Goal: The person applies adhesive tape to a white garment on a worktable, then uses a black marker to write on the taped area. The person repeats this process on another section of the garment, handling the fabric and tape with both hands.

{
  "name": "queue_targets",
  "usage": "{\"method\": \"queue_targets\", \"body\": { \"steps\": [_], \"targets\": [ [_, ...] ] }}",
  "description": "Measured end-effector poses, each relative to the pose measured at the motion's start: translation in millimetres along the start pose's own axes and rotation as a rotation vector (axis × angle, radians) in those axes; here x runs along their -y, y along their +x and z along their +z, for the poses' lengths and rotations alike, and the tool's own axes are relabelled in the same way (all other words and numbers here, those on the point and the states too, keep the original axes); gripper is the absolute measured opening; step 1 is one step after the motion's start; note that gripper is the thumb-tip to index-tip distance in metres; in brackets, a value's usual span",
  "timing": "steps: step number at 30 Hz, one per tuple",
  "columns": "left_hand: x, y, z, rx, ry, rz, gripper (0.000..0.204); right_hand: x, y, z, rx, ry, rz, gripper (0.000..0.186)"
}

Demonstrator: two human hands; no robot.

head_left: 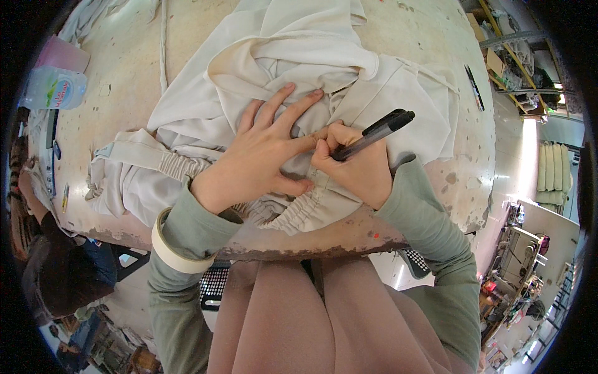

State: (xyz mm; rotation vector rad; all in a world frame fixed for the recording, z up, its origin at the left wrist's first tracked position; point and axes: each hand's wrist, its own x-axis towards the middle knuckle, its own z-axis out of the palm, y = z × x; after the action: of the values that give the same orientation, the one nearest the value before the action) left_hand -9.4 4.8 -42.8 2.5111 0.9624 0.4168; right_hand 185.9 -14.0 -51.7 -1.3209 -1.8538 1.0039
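An off-white garment (pixel 187 118) lies bunched on the worktable, its gathered elastic waistband (pixel 299 215) close to the near edge. Flat on the cloth rests my left hand (pixel 255 153), fingers spread, with the thumb by the waistband. Just right of it, my right hand (pixel 361 165) is closed around a dark pen (pixel 381 136) with a black clip. The pen slants, its clip end up and to the right. Its tip is hidden behind my fingers, so I cannot tell whether it touches the cloth. A cream band circles my left sleeve.
The worn worktable (pixel 417 31) has a chipped near edge. Another black pen (pixel 474 88) lies at its right side. On the far left are a clear plastic bottle (pixel 55 88) and a pink container (pixel 65 55). Another person (pixel 68 268) is at the left; metal shelving (pixel 514 53) stands at right.
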Motion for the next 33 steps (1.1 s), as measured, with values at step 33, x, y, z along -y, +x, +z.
{"method": "queue_targets", "body": {
  "steps": [33],
  "targets": [
    [-0.8,-0.8,-1.7,0.020,0.004,-0.017,0.067,-4.3,1.6,-0.8,-0.047,-0.021,0.029,0.017]
  ]
}}
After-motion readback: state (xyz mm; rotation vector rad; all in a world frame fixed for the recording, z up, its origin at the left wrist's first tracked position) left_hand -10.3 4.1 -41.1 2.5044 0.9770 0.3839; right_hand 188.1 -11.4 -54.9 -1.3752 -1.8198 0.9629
